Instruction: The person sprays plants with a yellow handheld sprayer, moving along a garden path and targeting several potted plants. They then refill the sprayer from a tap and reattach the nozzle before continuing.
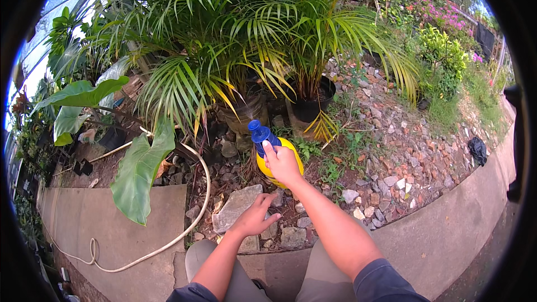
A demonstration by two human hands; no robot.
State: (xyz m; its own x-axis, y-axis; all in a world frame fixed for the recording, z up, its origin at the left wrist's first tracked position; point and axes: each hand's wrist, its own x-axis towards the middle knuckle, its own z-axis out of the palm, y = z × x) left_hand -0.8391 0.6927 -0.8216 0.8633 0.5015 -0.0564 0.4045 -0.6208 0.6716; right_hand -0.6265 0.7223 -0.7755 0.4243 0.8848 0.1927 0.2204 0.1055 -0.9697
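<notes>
My right hand (285, 164) grips a pump sprayer (297, 151) with a yellow tank and a blue top, its thumb on the blue part. A fine mist seems to leave the nozzle towards a worn pot (243, 113) of potted palm (188, 84). To the right of that pot is a black plastic pot (312, 107) with another palm (310, 58). My left hand (256, 216) holds nothing, fingers apart, over a large grey stone (237, 207) below the sprayer; whether it touches the stone I cannot tell.
A cream hose (201, 214) loops across the concrete path (121, 209) at left. Big elephant-ear leaves (142, 172) hang over it. Broken bricks and stones (390, 151) cover the slope at right, with a black plastic bag (477, 151) beside the curving concrete edge (436, 218).
</notes>
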